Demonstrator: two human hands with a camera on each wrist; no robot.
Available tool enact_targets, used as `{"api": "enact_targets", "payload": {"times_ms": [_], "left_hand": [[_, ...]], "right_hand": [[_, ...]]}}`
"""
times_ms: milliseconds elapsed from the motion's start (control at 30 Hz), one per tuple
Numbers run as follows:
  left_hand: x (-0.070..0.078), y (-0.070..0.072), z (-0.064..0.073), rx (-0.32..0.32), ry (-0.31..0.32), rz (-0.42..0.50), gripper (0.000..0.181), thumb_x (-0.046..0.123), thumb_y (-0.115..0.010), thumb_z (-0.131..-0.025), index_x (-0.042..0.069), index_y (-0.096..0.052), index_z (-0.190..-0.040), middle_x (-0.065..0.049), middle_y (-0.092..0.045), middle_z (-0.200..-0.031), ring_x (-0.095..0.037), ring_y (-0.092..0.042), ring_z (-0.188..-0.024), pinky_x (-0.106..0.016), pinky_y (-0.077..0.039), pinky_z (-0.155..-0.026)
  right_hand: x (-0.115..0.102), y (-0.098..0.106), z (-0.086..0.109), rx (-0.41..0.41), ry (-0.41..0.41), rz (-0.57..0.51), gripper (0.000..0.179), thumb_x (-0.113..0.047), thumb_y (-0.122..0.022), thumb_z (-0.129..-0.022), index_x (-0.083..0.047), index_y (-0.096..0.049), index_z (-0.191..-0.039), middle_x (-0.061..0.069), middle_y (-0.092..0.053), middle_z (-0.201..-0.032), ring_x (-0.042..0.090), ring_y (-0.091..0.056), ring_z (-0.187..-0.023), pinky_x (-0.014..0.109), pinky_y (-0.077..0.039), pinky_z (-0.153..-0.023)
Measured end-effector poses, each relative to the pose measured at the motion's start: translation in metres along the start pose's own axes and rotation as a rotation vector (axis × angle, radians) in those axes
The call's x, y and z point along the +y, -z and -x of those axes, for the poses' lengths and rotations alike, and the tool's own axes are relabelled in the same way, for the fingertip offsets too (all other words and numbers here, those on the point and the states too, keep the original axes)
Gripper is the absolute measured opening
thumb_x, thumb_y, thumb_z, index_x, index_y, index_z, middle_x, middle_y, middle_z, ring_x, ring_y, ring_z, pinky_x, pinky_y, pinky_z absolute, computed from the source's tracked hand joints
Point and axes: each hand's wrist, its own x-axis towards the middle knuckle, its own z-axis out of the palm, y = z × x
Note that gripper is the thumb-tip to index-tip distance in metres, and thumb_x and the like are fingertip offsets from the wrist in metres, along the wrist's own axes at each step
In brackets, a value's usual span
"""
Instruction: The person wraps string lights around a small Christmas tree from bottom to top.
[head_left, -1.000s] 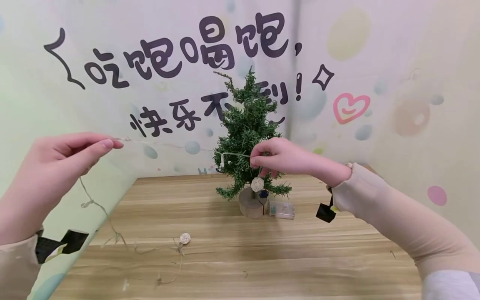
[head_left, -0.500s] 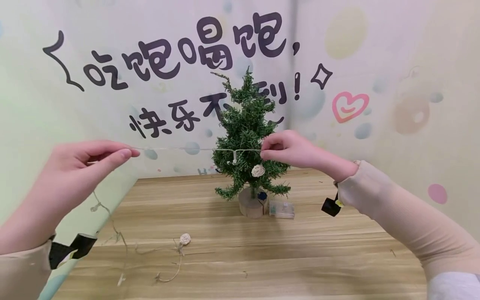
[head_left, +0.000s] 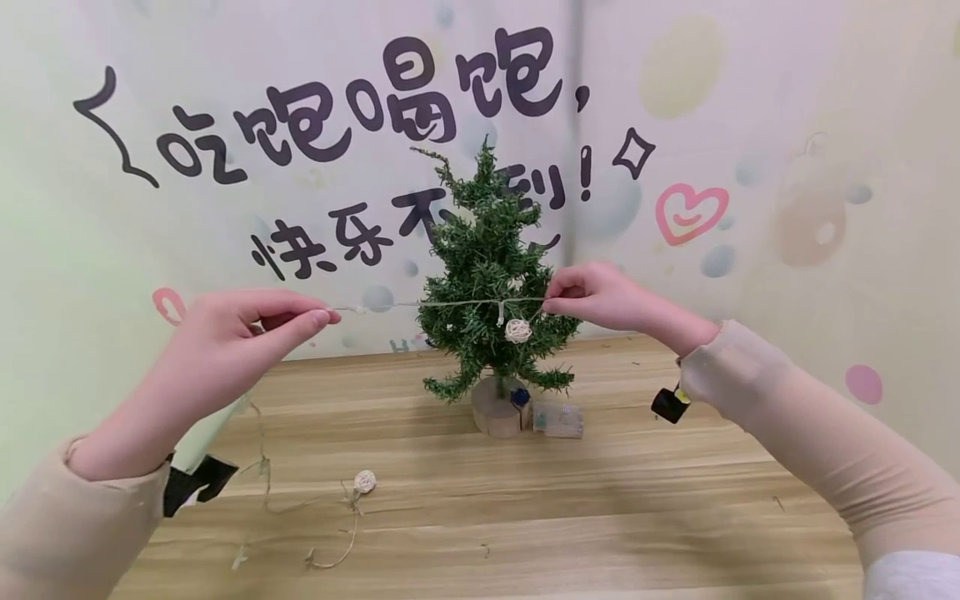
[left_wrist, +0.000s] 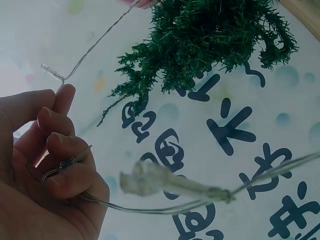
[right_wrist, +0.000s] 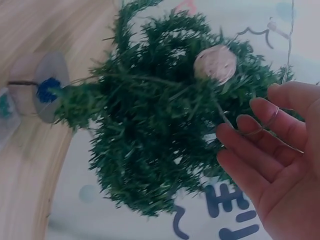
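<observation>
Wooden counter [head_left: 600, 492] bearing a small green tree [head_left: 480, 258]
Left hand [head_left: 225, 350] and right hand [head_left: 600, 298] pinch a thin string [head_left: 457, 302] between their fingers [left_wrist: 65, 100], stretched across the tree's front.

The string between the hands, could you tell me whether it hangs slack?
No, in the head view the string runs nearly straight from the left hand to the right hand.

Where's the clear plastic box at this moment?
In the head view, the clear plastic box lies on the wooden table, just to the right of the wooden base of the green tree.
</observation>
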Motion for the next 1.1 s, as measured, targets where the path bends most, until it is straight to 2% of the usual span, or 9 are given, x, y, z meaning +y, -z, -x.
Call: {"api": "enact_targets", "payload": {"times_ms": [133, 233, 367, 500, 700, 800, 933, 1100], "left_hand": [[0.0, -0.005, -0.004, -0.006, -0.032, -0.017, 0.013, 0.011, -0.068, -0.091, 0.014, -0.077, -0.1, 0.004, -0.069, -0.086, -0.013, -0.048, -0.06, -0.024, -0.038, -0.053], [-0.002, -0.008, -0.006, -0.007, -0.049, -0.036, 0.012, 0.011, -0.068, -0.091, 0.015, -0.077, -0.098, 0.004, -0.068, -0.083, -0.013, -0.048, -0.06, -0.023, -0.038, -0.053], [-0.005, -0.012, -0.007, -0.01, -0.07, -0.06, 0.011, 0.011, -0.069, -0.09, 0.015, -0.078, -0.095, 0.005, -0.068, -0.081, -0.012, -0.05, -0.06, -0.021, -0.04, -0.055], [-0.004, -0.014, -0.008, -0.012, -0.072, -0.086, 0.01, 0.014, -0.069, -0.091, 0.017, -0.078, -0.095, 0.005, -0.066, -0.079, -0.012, -0.049, -0.06, -0.022, -0.039, -0.055], [0.002, -0.017, -0.019, -0.02, -0.106, -0.146, 0.01, 0.02, -0.068, -0.092, 0.018, -0.077, -0.095, 0.005, -0.058, -0.068, -0.014, -0.044, -0.055, -0.024, -0.035, -0.051], [0.006, -0.019, -0.026, -0.02, -0.129, -0.158, 0.01, 0.02, -0.067, -0.093, 0.017, -0.077, -0.094, 0.005, -0.057, -0.066, -0.014, -0.043, -0.053, -0.024, -0.034, -0.05], [0.011, -0.019, -0.03, -0.004, -0.146, -0.17, 0.012, 0.02, -0.066, -0.094, 0.016, -0.077, -0.094, 0.005, -0.058, -0.066, -0.014, -0.043, -0.052, -0.024, -0.034, -0.049], [0.013, -0.019, -0.031, 0.016, -0.142, -0.192, 0.011, 0.02, -0.067, -0.093, 0.016, -0.077, -0.093, 0.004, -0.057, -0.066, -0.015, -0.042, -0.052, -0.024, -0.033, -0.049]], "right_hand": [[0.01, -0.005, -0.001, -0.026, 0.017, 0.017, 0.01, -0.013, -0.066, -0.092, -0.005, -0.071, -0.092, 0.006, -0.068, -0.082, 0.018, -0.057, -0.067, 0.031, -0.047, -0.065], [0.018, -0.009, -0.002, -0.039, 0.05, 0.064, 0.008, -0.011, -0.066, -0.091, -0.005, -0.072, -0.093, 0.005, -0.07, -0.087, 0.017, -0.064, -0.077, 0.032, -0.051, -0.072], [0.024, -0.013, -0.001, -0.036, 0.097, 0.157, 0.006, -0.012, -0.067, -0.09, -0.008, -0.072, -0.092, -0.001, -0.069, -0.09, 0.014, -0.064, -0.078, 0.034, -0.052, -0.072], [0.029, -0.014, -0.001, -0.026, 0.127, 0.208, 0.006, -0.012, -0.068, -0.09, -0.008, -0.073, -0.091, 0.0, -0.069, -0.09, 0.015, -0.064, -0.079, 0.038, -0.052, -0.074], [0.036, -0.013, -0.002, -0.034, 0.178, 0.279, 0.006, -0.009, -0.068, -0.088, -0.006, -0.072, -0.09, 0.002, -0.069, -0.089, 0.019, -0.065, -0.082, 0.04, -0.052, -0.08], [0.04, -0.01, -0.002, 0.005, 0.247, 0.345, 0.004, -0.007, -0.068, -0.087, -0.007, -0.072, -0.087, 0.001, -0.069, -0.086, 0.019, -0.064, -0.08, 0.039, -0.051, -0.078], [0.044, -0.005, -0.001, 0.102, 0.332, 0.469, 0.007, -0.003, -0.068, -0.084, -0.008, -0.071, -0.081, 0.001, -0.066, -0.08, 0.023, -0.06, -0.077, 0.041, -0.048, -0.073], [0.05, -0.005, 0.001, 0.147, 0.316, 0.569, 0.005, -0.006, -0.069, -0.084, -0.008, -0.073, -0.083, 0.001, -0.066, -0.08, 0.023, -0.058, -0.078, 0.041, -0.045, -0.071]]}}
